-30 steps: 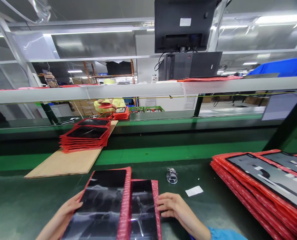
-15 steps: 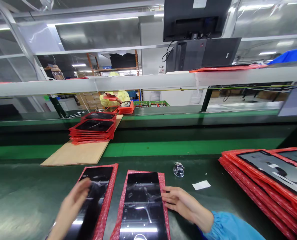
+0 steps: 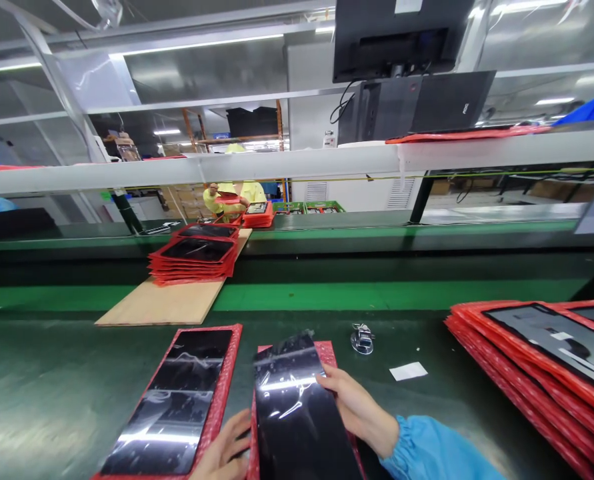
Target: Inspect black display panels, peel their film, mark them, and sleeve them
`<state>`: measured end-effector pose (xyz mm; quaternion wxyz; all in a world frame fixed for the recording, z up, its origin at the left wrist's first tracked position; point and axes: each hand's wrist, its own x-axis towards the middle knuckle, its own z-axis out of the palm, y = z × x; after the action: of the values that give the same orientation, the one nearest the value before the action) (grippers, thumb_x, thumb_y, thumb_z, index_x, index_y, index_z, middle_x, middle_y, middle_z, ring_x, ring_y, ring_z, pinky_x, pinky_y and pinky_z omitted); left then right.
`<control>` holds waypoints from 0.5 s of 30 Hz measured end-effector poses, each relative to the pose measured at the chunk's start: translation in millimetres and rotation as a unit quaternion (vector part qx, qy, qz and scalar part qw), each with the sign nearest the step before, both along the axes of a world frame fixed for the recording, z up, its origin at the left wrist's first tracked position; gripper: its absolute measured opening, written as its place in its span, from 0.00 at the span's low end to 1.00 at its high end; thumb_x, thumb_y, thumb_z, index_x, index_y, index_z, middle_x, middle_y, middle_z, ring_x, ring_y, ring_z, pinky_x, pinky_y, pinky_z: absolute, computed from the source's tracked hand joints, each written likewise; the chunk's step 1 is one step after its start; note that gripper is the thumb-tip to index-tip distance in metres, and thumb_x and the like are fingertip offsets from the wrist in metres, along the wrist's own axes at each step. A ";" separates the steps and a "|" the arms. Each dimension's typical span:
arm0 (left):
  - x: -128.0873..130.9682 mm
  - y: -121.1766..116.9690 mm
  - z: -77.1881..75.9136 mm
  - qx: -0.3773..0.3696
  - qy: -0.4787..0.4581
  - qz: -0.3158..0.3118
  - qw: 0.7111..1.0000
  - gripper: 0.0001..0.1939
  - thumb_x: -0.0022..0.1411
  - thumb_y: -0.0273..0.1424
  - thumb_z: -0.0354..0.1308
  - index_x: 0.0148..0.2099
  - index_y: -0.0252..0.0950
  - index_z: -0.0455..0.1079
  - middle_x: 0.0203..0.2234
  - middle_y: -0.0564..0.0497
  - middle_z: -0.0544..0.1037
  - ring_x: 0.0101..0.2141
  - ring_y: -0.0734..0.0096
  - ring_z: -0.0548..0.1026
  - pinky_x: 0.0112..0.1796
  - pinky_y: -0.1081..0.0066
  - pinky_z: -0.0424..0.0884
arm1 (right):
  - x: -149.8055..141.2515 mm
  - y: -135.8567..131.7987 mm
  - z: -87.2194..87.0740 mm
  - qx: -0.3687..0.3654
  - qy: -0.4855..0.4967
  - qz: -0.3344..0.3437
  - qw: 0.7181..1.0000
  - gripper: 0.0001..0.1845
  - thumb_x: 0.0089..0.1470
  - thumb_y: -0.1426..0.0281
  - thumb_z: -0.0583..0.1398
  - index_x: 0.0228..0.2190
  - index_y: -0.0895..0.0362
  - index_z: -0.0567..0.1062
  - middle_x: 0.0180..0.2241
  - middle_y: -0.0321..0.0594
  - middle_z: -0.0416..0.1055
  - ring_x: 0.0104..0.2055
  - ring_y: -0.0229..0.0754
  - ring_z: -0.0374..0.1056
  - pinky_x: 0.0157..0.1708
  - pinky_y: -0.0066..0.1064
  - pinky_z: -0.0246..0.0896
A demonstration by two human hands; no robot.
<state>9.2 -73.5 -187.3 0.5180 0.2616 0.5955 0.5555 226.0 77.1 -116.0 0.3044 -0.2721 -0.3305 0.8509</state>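
A glossy black screen panel (image 3: 297, 407) with clear film on its face is tilted up over a red bubble-wrap sheet (image 3: 325, 349). My right hand (image 3: 359, 403) grips the panel's right edge, thumb on the front face. Beside its left edge, my left hand (image 3: 227, 450) is open with fingers apart, close to the wrap; whether they touch is hard to tell. A second black panel (image 3: 177, 393) lies flat on another red bubble-wrap sheet (image 3: 227, 373) to the left.
At the right stands a pile of red-wrapped panels (image 3: 517, 373). A small metal-and-clear fixture (image 3: 362, 339) and a white paper slip (image 3: 408, 371) lie on the dark bench. Farther back, a red stack (image 3: 197, 257) rests on a wooden board (image 3: 161, 305); a person in yellow (image 3: 237, 193) works beyond.
My left hand has moved right, from over the left panel to beside the middle one. My right hand has taken hold of the middle panel, which has gone from flat to tilted.
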 end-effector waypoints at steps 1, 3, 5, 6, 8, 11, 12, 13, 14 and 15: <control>2.0 2.6 2.2 0.010 0.017 0.008 1.000 0.37 0.35 0.45 0.70 0.49 0.40 0.67 0.51 0.37 0.70 0.51 0.47 0.69 0.51 0.54 0.62 | 1.0 -0.6 2.4 -0.003 0.011 -0.005 1.000 0.13 0.35 0.73 0.69 0.28 0.61 0.77 0.23 0.39 0.77 0.26 0.42 0.73 0.35 0.33 0.62; 7.6 9.8 11.6 0.044 0.058 0.030 0.997 0.36 0.40 0.46 0.67 0.52 0.41 0.64 0.57 0.39 0.65 0.58 0.52 0.60 0.56 0.59 0.55 | 3.4 -2.6 9.4 -0.005 0.033 -0.028 0.999 0.13 0.37 0.73 0.69 0.30 0.60 0.77 0.25 0.39 0.78 0.28 0.41 0.73 0.36 0.33 0.63; 13.8 20.0 28.7 0.071 0.105 0.025 0.992 0.36 0.46 0.48 0.63 0.56 0.41 0.59 0.59 0.40 0.62 0.60 0.56 0.57 0.57 0.61 0.53 | 5.6 -5.3 18.8 -0.002 0.059 -0.060 0.996 0.14 0.39 0.73 0.69 0.33 0.58 0.77 0.29 0.38 0.78 0.33 0.41 0.73 0.39 0.31 0.62; 16.3 26.3 39.5 0.075 0.122 0.006 0.990 0.36 0.49 0.49 0.61 0.57 0.40 0.57 0.57 0.39 0.65 0.58 0.55 0.61 0.56 0.59 0.56 | 6.9 -6.7 24.2 -0.001 0.072 -0.077 0.994 0.16 0.41 0.72 0.69 0.35 0.56 0.76 0.31 0.37 0.79 0.36 0.40 0.73 0.41 0.31 0.62; 18.1 40.9 63.1 0.071 0.125 -0.069 0.987 0.31 0.52 0.49 0.58 0.54 0.39 0.59 0.47 0.40 0.74 0.49 0.55 0.72 0.51 0.58 0.63 | 10.8 -8.6 35.3 0.001 0.099 -0.106 0.989 0.18 0.42 0.71 0.68 0.38 0.52 0.75 0.36 0.34 0.78 0.40 0.39 0.72 0.46 0.32 0.60; 12.1 67.0 95.3 0.080 0.143 -0.117 0.979 0.21 0.56 0.49 0.54 0.43 0.38 0.66 0.31 0.50 0.78 0.35 0.63 0.76 0.40 0.64 0.69 | 21.7 -8.7 49.2 -0.016 0.170 -0.053 0.984 0.17 0.48 0.61 0.64 0.40 0.54 0.74 0.40 0.39 0.77 0.44 0.44 0.71 0.48 0.38 0.59; 8.5 76.4 104.1 0.088 0.163 -0.122 0.975 0.19 0.56 0.49 0.53 0.38 0.38 0.67 0.28 0.53 0.77 0.31 0.66 0.75 0.36 0.67 0.68 | 26.1 -7.9 51.9 -0.027 0.197 -0.004 0.980 0.21 0.50 0.55 0.61 0.41 0.56 0.74 0.41 0.43 0.77 0.44 0.47 0.71 0.47 0.41 0.60; 4.8 85.7 111.9 0.097 0.188 -0.130 0.969 0.19 0.57 0.49 0.53 0.33 0.37 0.67 0.24 0.55 0.74 0.27 0.70 0.72 0.31 0.70 0.66 | 30.6 -7.0 53.6 -0.040 0.219 0.051 0.974 0.27 0.50 0.49 0.58 0.41 0.57 0.74 0.41 0.46 0.77 0.44 0.51 0.71 0.45 0.45 0.61; 1.2 94.9 118.9 0.106 0.214 -0.142 0.961 0.20 0.56 0.49 0.53 0.29 0.36 0.66 0.20 0.57 0.70 0.23 0.74 0.69 0.27 0.72 0.63 | 34.7 -6.1 54.1 -0.051 0.233 0.096 0.966 0.32 0.49 0.45 0.55 0.41 0.59 0.74 0.40 0.48 0.77 0.44 0.53 0.71 0.44 0.48 0.62; -1.8 103.8 125.4 0.115 0.241 -0.161 0.950 0.20 0.56 0.48 0.54 0.26 0.36 0.64 0.18 0.59 0.67 0.21 0.76 0.65 0.24 0.73 0.59 | 38.3 -5.3 53.8 -0.060 0.236 0.121 0.962 0.35 0.48 0.42 0.53 0.39 0.60 0.75 0.38 0.49 0.78 0.43 0.54 0.72 0.43 0.48 0.63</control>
<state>7.4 30.3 -61.9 0.4083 0.5377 0.5849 0.4495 264.4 71.8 -62.2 0.2520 -0.0393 -0.2283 0.9396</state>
